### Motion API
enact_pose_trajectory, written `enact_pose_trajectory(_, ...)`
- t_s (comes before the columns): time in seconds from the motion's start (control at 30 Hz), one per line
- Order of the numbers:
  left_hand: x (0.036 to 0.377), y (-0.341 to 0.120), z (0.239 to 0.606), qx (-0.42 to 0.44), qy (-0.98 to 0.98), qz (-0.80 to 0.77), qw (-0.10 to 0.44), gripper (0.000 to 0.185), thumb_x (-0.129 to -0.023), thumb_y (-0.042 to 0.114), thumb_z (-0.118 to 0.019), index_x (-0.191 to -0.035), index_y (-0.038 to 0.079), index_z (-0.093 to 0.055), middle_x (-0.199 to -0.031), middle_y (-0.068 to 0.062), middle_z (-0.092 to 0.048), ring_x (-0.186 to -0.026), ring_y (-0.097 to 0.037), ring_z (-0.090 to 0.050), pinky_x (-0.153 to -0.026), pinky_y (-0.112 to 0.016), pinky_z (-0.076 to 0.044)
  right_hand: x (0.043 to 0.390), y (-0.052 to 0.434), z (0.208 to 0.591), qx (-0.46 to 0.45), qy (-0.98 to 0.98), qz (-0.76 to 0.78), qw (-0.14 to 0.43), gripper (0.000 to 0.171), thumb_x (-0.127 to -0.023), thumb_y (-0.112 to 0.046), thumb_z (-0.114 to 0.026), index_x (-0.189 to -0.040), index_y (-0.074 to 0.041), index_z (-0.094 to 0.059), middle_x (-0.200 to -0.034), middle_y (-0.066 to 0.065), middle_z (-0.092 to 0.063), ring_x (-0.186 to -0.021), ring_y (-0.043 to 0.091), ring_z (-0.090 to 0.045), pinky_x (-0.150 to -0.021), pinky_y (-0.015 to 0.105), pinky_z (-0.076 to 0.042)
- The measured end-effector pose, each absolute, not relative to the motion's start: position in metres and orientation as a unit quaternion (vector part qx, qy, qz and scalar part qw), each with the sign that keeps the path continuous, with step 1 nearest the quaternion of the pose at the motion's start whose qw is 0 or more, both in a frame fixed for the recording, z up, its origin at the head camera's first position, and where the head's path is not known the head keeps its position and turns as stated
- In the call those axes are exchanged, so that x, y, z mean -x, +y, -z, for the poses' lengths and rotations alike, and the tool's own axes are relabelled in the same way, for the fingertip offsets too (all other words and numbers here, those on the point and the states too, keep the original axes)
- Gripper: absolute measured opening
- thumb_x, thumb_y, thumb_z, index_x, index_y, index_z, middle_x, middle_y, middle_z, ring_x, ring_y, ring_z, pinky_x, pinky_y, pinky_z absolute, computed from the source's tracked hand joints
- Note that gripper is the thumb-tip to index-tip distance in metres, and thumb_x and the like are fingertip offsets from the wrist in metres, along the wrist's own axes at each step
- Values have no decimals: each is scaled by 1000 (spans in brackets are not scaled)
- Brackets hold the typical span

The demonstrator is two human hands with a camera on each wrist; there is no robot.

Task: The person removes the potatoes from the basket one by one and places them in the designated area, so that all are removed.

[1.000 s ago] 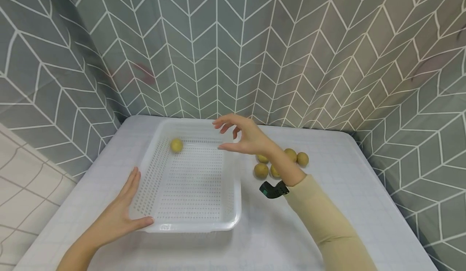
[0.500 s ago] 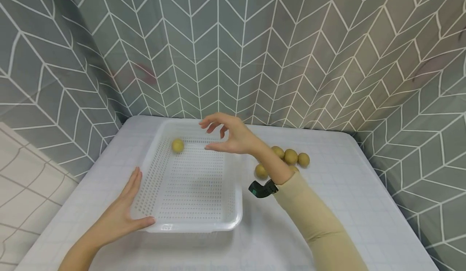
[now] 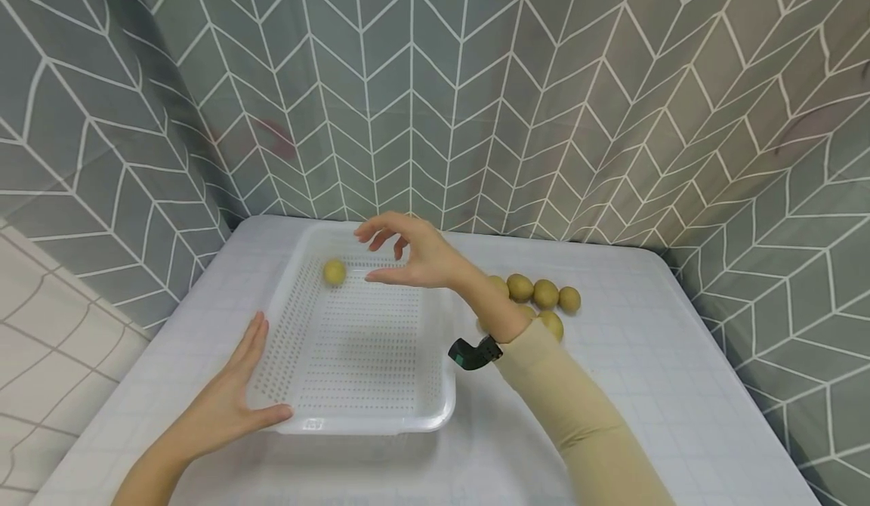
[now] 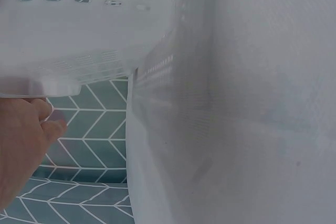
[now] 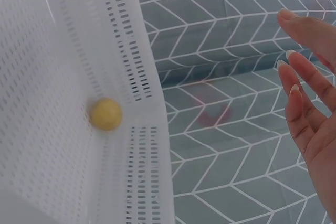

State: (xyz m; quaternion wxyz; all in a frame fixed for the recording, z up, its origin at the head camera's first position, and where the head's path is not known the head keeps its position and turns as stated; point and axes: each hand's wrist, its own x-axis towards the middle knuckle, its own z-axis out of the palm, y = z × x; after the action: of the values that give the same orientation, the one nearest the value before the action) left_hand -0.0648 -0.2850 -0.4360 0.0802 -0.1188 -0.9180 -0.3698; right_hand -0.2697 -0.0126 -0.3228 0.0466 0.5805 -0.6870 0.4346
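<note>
Grey-green chevron backdrop on three sides; pale counter point(image 3: 612, 385) with a faint grid pattern underneath. Landmark: the white perforated basket point(image 3: 353, 415), set left of centre on the counter.

- One small yellow-green fruit point(image 3: 334, 271) is seen inside the basket, in its far left corner, just beside the walls; the right wrist view confirms it point(image 5: 105, 114) lying on the slotted floor at the corner.
- A cluster of the same fruits point(image 3: 546, 294) is seen on the counter just right of the basket, partly hidden by the forearm.
- Right hand point(image 3: 414, 253) is held above the basket's far edge, fingers loosely spread, nothing gripped; fingers point(image 5: 302, 106) are shown apart and empty in the wrist view.
- Left hand point(image 3: 227, 404) is laid flat against the basket's near left corner, fingers straight, thumb along the front rim; no curl round it.

Handling, as judged: the fruit is small, light, roundish and firm-looking, likely to roll on the slotted floor. A fingertip pinch across its widest part would be suited.

Orientation: a slightly oval outline is suggested, but no long axis or pointing direction can be told at this size. The basket's long axis is run away from the person.
</note>
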Motion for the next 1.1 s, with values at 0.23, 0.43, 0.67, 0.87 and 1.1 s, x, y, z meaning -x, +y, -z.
enact_pose_trajectory(0.23,64,-285,437,120,-918,369,81,125,-67,31,-86,-155,9,1,-161,-6,9,-143,-44,-3,-108,-61,-13,271,-27,327,-580,-686,-438,31,55,-72,-12,-84,-120,-6,-59,-112,4,-64,-94,14,-63,-64,30,-49)
enact_pose_trajectory(0.43,64,-285,434,118,-914,382,67,125,-68,30,-85,-154,8,2,-161,-8,10,-142,-47,-1,-96,-75,-17,271,-41,330,-581,-687,-436,14,52,-74,-10,-83,-120,-5,-58,-112,4,-63,-95,18,-64,-64,32,-49)
enact_pose_trajectory(0.67,65,-284,433,117,-913,386,59,126,-67,30,-86,-154,7,2,-160,-9,11,-141,-50,-2,-95,-76,-19,274,-56,336,-580,-687,-438,-4,50,-75,-6,-81,-120,-5,-59,-113,6,-63,-97,21,-64,-65,35,-50)
enact_pose_trajectory(0.87,65,-284,435,118,-912,388,64,126,-67,31,-86,-154,7,2,-161,-9,10,-140,-50,-3,-94,-76,-20,275,-66,341,-568,-694,-442,-17,49,-77,-10,-81,-120,-6,-59,-115,5,-63,-97,16,-64,-67,33,-51)
enact_pose_trajectory(1.1,64,-285,437,124,-920,363,80,124,-69,33,-85,-155,7,0,-161,-7,7,-143,-43,-5,-112,-34,-12,278,-76,345,-559,-700,-443,-24,48,-77,-10,-80,-120,-4,-59,-111,5,-64,-96,13,-63,-67,32,-51)
